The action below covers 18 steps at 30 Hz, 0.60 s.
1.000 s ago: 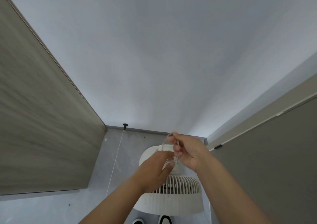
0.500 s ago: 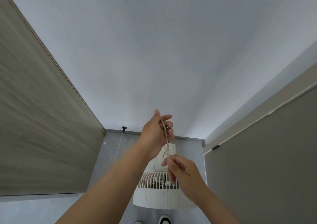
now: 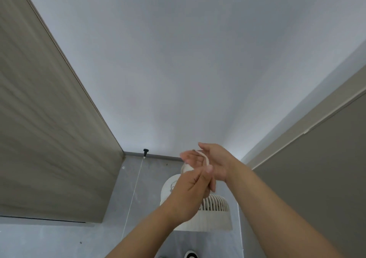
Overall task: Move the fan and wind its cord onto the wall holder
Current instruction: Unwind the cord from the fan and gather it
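Note:
A white fan with a slatted grille hangs low in the middle, close to the grey wall, partly hidden by my arms. Its thin white cord arcs in front of my hands above the fan. My left hand reaches up from the lower left and pinches the cord's lower end between thumb and fingers. My right hand is higher, its fingers straight and pointing left, with the cord running across its palm. I see no wall holder for certain; a rounded white part shows behind my hands.
A wood-grain cabinet panel fills the left side. A grey-brown panel stands on the right. A black knob on the wall has a thin string hanging from it. A shoe tip shows at the bottom.
My left hand came down from its raised place and now pinches the cord. My right hand let go of its pinch, rose above the fan and spread flat behind the cord.

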Tool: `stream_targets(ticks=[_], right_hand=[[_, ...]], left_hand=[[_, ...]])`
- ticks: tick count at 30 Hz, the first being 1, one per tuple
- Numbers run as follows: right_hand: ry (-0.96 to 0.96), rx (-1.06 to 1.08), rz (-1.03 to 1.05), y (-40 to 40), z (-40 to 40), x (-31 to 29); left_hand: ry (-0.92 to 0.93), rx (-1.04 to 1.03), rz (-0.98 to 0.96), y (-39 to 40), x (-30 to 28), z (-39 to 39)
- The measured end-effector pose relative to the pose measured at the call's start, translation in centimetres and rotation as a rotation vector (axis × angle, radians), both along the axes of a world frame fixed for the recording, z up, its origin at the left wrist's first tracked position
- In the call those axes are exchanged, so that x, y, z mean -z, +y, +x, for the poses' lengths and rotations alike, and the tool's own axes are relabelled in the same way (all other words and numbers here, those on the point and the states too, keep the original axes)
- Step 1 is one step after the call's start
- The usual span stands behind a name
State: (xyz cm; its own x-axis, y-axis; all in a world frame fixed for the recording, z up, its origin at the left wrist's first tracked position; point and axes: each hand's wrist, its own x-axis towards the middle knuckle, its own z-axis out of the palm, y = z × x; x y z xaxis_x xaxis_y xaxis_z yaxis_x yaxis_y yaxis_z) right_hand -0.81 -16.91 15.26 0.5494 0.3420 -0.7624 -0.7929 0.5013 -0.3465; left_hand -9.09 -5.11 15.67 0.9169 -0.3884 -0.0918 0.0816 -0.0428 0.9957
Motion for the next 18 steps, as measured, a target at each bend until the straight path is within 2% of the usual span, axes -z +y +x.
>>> stream_targets(ticks=[4,9,12,14,18], right_hand=[[-0.075,0.103,-0.008,0.4,1.5,-2.8],[-0.446,0.12,-0.037,0.1,0.0,-7.3],[-0.687,0.098,-0.142,-0.5,-2.0,-9.3],[-0.832,0.072,-0.248,-0.7,-3.5,-10.1],[-1.005,-0.098,-0.46,-0.7,-6.4,-9.4]], left_hand=[[-0.008,0.024,0.086,0.7,1.0,-1.0],[0.218,-0.05,-0.081,1.8,0.5,-0.2],[0.386,-0.104,-0.269,1.7,-1.3,2.4],[0.518,-0.101,-0.468,1.6,-3.1,4.2],[0.692,-0.064,-0.867,1.4,-6.9,6.6]])
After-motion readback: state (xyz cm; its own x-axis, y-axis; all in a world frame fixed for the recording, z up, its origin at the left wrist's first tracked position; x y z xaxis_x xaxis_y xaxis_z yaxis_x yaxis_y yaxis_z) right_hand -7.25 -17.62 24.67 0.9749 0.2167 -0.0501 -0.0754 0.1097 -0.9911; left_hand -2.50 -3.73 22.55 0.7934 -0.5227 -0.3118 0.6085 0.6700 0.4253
